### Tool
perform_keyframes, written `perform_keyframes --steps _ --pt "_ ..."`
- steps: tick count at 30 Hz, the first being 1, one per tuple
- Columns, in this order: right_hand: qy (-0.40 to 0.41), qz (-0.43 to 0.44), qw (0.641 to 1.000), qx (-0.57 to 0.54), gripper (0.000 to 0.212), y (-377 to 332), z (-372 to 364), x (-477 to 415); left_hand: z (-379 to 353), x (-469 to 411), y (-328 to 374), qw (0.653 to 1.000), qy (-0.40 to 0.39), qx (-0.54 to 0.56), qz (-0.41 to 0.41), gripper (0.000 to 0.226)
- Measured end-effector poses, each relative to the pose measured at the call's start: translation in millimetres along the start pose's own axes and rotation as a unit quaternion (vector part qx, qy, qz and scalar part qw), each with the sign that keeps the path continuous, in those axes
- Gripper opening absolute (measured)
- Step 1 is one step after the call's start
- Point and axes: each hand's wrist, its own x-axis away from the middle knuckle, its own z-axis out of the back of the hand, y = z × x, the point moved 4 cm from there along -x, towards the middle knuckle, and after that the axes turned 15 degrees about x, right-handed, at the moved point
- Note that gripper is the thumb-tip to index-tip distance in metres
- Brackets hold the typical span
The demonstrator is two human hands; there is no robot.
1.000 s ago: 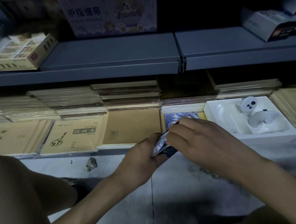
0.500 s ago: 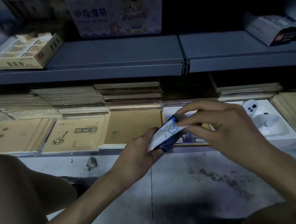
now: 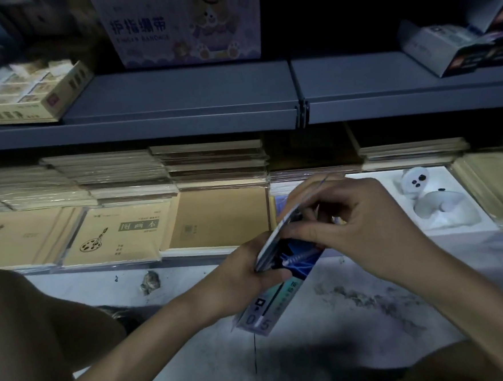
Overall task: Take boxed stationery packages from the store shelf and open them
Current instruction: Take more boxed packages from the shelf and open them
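box (image 3: 276, 281): printed card, glossy
shelf (image 3: 179, 106): painted metal, matt grey
notebooks (image 3: 119, 229): kraft paper, matt
floor (image 3: 357, 316): scuffed, rough

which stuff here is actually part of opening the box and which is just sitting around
In the job: blue pen box, left hand holding it, right hand pinching its flap.
Lying about: brown notebooks, finger bandage box, white tray, yellow carton.
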Motion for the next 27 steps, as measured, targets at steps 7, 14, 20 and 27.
perform_keyframes --steps 7,14,20,27 --pt "0.2 -0.039 0.978 -0.036 0.024 -2 41 12 7 1 -1 0.994 0.071 0.081 -0.018 0.041" --pt "0.251 -0.04 0.967 0.035 0.016 5 49 24 11 -1 1 0.987 0.127 0.038 -0.087 0.037" --pt "0.262 -0.014 0.942 0.211 0.014 6 42 31 9 0 5 0.981 0.138 -0.024 -0.136 0.046" --pt "0.249 0.007 0.925 0.287 0.011 2 39 33 6 3 12 0.968 0.17 -0.065 -0.176 0.044"
